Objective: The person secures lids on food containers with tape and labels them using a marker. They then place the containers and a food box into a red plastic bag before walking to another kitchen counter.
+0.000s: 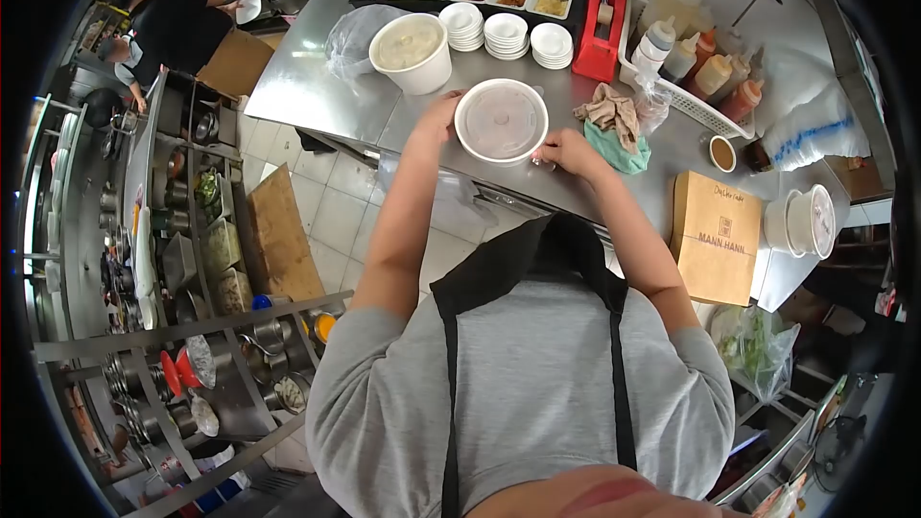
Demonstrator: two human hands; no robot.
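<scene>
Around: large white tub (413, 56) at far left, stacks of small dishes (506, 35) blocking far side, brown cloth (612, 113) at right | Lidded bowl (502, 122): above counter (297, 82), toward near edge; resting or lifted, cannot tell | Left hand (440, 118): grasping left side, with arm stretched forward | Right hand (571, 152): pinching near-right rim, with arm angled inward

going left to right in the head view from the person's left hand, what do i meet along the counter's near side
Left hand, round lidded container, right hand, crumpled cloths, brown MANN HANN package, white tubs.
</scene>
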